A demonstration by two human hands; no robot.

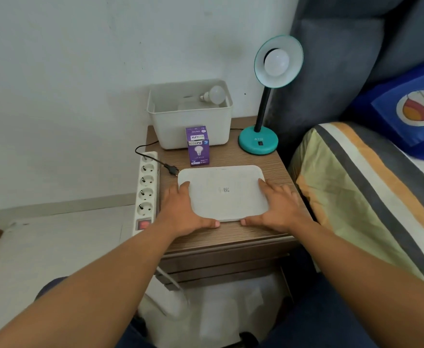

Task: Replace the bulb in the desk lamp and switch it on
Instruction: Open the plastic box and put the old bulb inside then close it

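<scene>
A teal desk lamp [258,141] stands at the back right of the wooden nightstand [233,237], its shade tilted toward me with a white bulb [276,62] screwed in. A second white bulb [212,95] lies inside an open white bin [191,126] at the back. A purple bulb box [198,145] stands in front of the bin. A flat white lid [222,193] lies on the nightstand. My left hand [184,209] grips its left edge and my right hand [278,205] grips its right edge, thumbs at the near edge.
A white power strip [145,189] with a lit red switch hangs along the nightstand's left side. The lamp's black plug [172,169] lies loose on the tabletop beside the lid. A bed with a striped blanket [361,192] and grey headboard is at the right.
</scene>
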